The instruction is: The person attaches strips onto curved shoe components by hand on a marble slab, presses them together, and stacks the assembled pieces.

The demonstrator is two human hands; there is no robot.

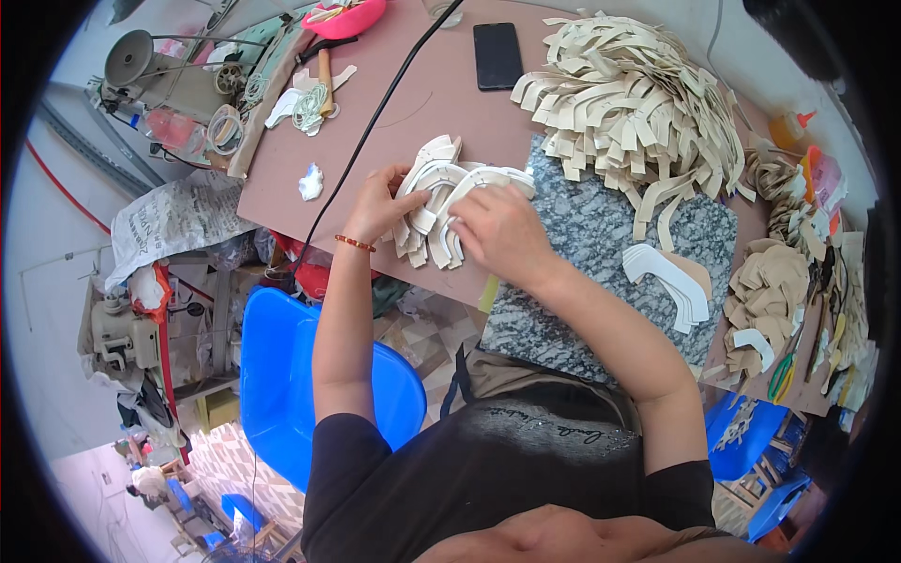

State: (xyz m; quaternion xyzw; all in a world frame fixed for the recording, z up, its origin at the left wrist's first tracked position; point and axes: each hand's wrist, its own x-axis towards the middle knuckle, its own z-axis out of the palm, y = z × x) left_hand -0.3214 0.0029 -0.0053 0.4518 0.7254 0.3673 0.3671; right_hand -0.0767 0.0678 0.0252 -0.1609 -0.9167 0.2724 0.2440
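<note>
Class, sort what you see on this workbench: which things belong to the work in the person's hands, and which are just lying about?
In the work:
- left hand and right hand, both on the fanned stack of cream curved cut pieces
- big heap of like pieces
- grey stone slab

Lying about:
- black phone
- hammer
- pink bowl
- black cable
- blue chair

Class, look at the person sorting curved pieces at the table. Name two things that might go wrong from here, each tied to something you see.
1. Both the left hand and the right hand hold a fanned stack of white curved pieces near the table edge; loose ones might slip off.
2. The black cable runs right beside the left hand and could snag, perhaps dragging pieces.
</note>
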